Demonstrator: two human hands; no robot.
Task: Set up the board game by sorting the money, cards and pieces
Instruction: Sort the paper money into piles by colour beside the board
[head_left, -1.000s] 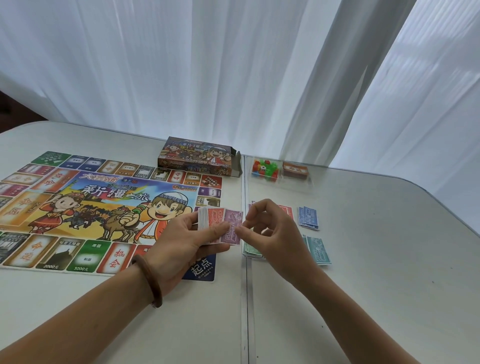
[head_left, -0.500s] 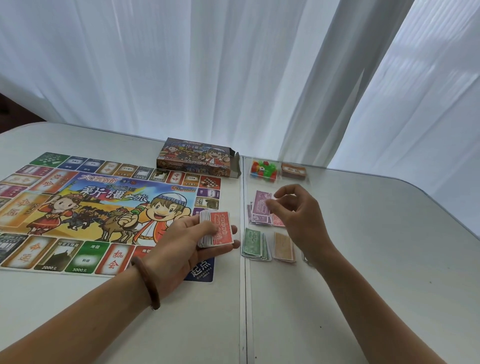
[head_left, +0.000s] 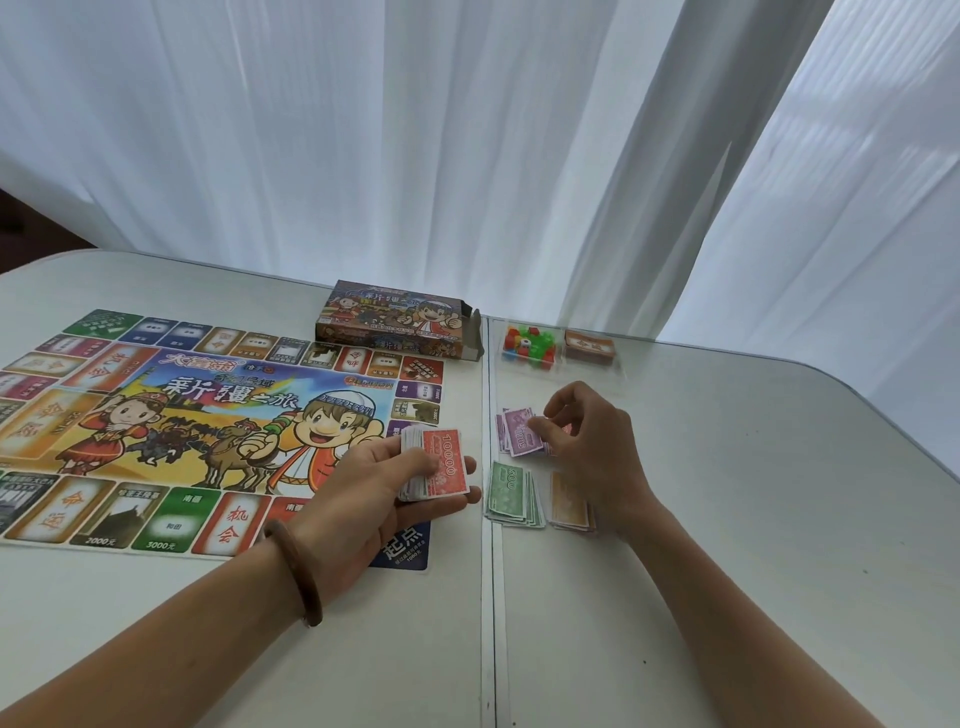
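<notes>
Head view: your left hand (head_left: 384, 488) grips the unsorted banknote stack (head_left: 415, 467), thumb across the red 10000 note (head_left: 445, 464) on top, long axis running away from you. Your right hand (head_left: 592, 447), fingers curled, pinches the top purple note (head_left: 519, 434) lying on its pile, just right of the table seam (head_left: 488, 597) (green 500 pile (head_left: 509, 491) nearer you). The likely next pick, the red note, lies left of those fingers, close.

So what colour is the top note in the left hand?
Red: the top note, marked 10000, in the head view.

left wrist: brown wooden bangle (head_left: 296, 571) | forearms: bare, no sleeves | hands: no rings seen
</notes>
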